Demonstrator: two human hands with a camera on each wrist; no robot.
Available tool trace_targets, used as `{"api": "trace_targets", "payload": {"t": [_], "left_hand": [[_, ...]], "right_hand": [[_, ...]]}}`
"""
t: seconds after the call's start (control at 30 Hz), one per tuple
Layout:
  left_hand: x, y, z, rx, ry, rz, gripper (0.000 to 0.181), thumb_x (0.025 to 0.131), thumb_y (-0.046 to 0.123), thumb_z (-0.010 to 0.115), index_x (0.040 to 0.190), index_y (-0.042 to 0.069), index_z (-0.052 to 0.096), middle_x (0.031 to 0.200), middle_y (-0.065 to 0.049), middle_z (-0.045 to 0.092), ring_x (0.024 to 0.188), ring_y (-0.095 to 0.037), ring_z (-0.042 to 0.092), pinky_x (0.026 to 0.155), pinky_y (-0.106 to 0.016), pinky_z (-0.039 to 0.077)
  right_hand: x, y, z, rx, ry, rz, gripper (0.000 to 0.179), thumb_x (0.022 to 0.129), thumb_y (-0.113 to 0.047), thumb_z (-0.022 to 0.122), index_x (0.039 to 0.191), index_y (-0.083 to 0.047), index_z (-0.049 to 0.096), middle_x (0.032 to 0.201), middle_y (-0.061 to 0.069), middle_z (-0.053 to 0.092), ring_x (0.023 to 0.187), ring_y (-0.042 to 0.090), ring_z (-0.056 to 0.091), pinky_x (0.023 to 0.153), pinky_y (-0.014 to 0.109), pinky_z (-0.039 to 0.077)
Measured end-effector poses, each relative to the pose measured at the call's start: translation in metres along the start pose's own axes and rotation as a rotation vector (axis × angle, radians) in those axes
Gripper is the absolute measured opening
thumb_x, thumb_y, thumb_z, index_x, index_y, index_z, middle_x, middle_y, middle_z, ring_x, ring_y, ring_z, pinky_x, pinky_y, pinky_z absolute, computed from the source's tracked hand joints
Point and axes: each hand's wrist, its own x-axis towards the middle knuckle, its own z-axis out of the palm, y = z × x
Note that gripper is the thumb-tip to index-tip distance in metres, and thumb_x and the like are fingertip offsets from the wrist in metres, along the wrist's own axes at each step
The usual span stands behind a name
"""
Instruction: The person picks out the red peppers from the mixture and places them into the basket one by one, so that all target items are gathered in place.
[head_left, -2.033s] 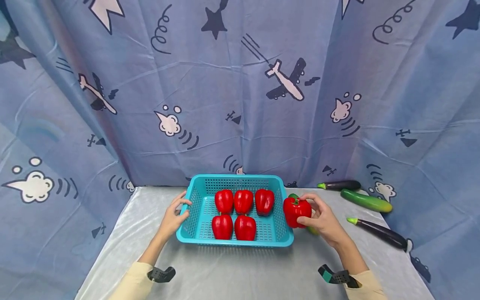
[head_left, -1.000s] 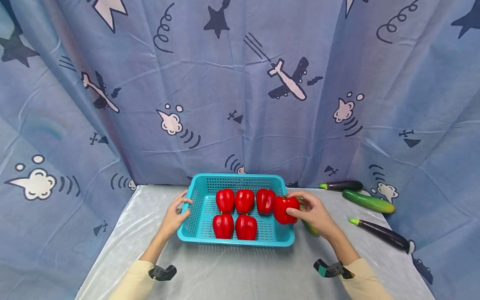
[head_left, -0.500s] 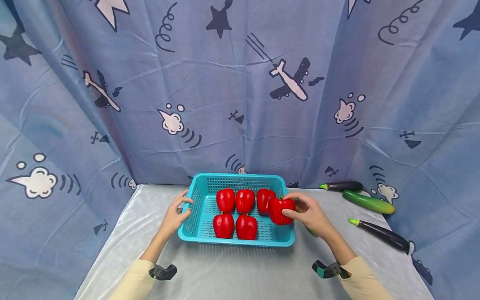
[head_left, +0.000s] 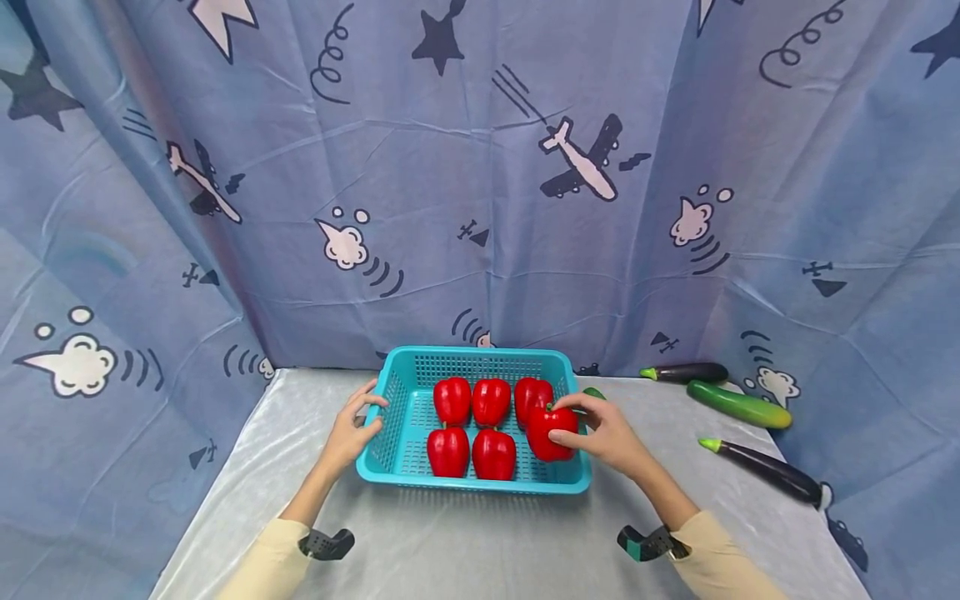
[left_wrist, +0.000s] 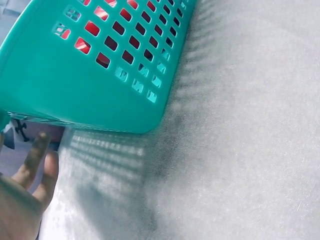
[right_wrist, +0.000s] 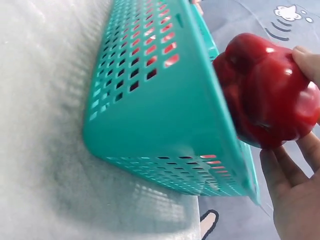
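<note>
My right hand (head_left: 606,432) holds a red bell pepper (head_left: 551,435), stem up, at the right end of a turquoise plastic basket (head_left: 472,486). In the right wrist view this bell pepper (right_wrist: 270,92) is above the basket's rim (right_wrist: 215,95), pinched between thumb and fingers. Several other red bell peppers (head_left: 448,452) sit inside in two rows, three at the back and two in front. At the basket's left end, my left hand (head_left: 348,432) has its fingertips right at the rim. The left wrist view shows its fingers (left_wrist: 47,177) loosely extended beside the basket's end wall (left_wrist: 75,85).
On the right side of the table (head_left: 480,550) lie two eggplants, one at the back (head_left: 686,372) and one nearer (head_left: 765,473), with a green and yellow zucchini (head_left: 738,404) between them. A green vegetable tip (head_left: 594,392) shows behind my right hand. A patterned blue curtain (head_left: 420,292) hangs behind.
My right hand has carried the red bell pepper leftward from beyond the basket's right rim to over its inside, lowering it slightly at the end. My left hand has stayed at the left rim.
</note>
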Motion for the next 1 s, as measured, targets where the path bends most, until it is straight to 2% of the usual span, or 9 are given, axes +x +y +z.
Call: {"api": "trace_targets", "payload": {"t": [0.13,0.23,0.37,0.5,1.0], "left_hand": [[0.005,-0.024,0.002,-0.01,0.011,0.005,0.023,0.091,-0.013,0.059,0.114,-0.009,0.062,0.159,-0.027,0.028,0.144,-0.045,0.029,0.098,-0.063,0.041],[0.008,-0.037,0.004,0.001,0.019,0.027,0.024,0.091,-0.012,0.059,0.114,-0.008,0.062,0.16,-0.025,0.029,0.144,-0.044,0.029,0.098,-0.063,0.041],[0.004,-0.019,0.004,-0.007,0.029,0.058,0.023,0.09,-0.016,0.058,0.11,-0.007,0.063,0.156,-0.032,0.03,0.141,-0.051,0.03,0.095,-0.067,0.041],[0.001,-0.004,0.002,-0.001,0.021,0.052,0.022,0.09,-0.014,0.059,0.108,-0.005,0.065,0.155,-0.034,0.031,0.14,-0.053,0.031,0.094,-0.065,0.043],[0.001,-0.004,0.0,-0.012,0.01,0.039,0.022,0.09,-0.015,0.059,0.109,-0.005,0.064,0.155,-0.034,0.029,0.141,-0.053,0.03,0.094,-0.065,0.043]], "right_hand": [[-0.001,-0.002,0.005,-0.06,-0.016,0.049,0.038,0.083,-0.017,0.085,0.116,-0.009,0.068,0.112,0.006,0.066,0.102,0.029,0.063,0.083,0.037,0.056],[-0.001,-0.001,0.01,-0.1,-0.031,0.043,0.04,0.082,-0.019,0.087,0.116,-0.01,0.068,0.112,0.004,0.066,0.105,0.029,0.062,0.083,0.036,0.056],[-0.002,0.004,0.016,-0.133,-0.042,-0.016,0.039,0.08,-0.018,0.088,0.114,-0.015,0.069,0.112,0.001,0.067,0.107,0.026,0.062,0.084,0.037,0.056],[-0.003,0.006,0.02,-0.156,-0.038,-0.054,0.039,0.079,-0.019,0.088,0.113,-0.018,0.069,0.111,-0.002,0.067,0.106,0.024,0.062,0.081,0.035,0.056],[-0.002,0.009,0.028,-0.166,-0.019,-0.107,0.035,0.08,-0.02,0.088,0.11,-0.019,0.071,0.107,-0.006,0.066,0.102,0.02,0.061,0.078,0.037,0.058]]}}
